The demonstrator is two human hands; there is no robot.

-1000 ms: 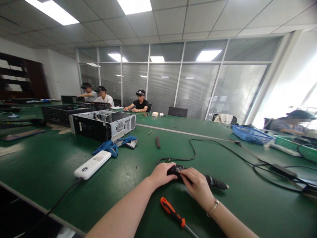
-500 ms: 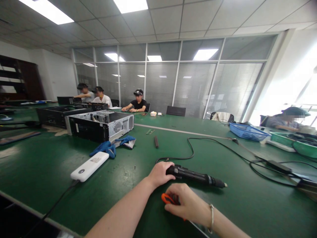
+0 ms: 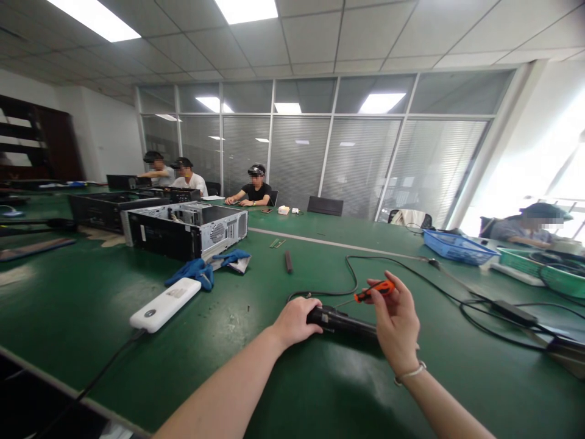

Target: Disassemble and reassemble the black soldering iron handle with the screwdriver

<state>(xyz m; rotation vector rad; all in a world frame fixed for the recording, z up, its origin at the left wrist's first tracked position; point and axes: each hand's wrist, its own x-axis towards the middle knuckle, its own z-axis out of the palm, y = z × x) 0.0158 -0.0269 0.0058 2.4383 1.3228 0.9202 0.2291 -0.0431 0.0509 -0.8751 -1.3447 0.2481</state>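
Note:
My left hand [image 3: 296, 320] is closed around the rear end of a black electric screwdriver [image 3: 345, 321] lying on the green table [image 3: 219, 384]. A cord runs from the tool's rear end. My right hand [image 3: 400, 320] is raised over the tool's front part and hides its tip. Between its thumb and fingers it grips a screwdriver [image 3: 375, 291] with an orange and black handle. The thin shaft points left, toward the body of the electric tool. Whether the shaft touches the tool, I cannot tell.
An opened computer case [image 3: 187, 231] stands at the left, with blue gloves [image 3: 194, 272] beside it. Closer lies a white power strip [image 3: 167, 305]. Cables and a blue basket [image 3: 457, 245] are on the right. Several people sit around the table.
My right hand has lifted the orange screwdriver from near the table's front edge up and to the right, turning it so its shaft points left. My left hand stays on the electric screwdriver.

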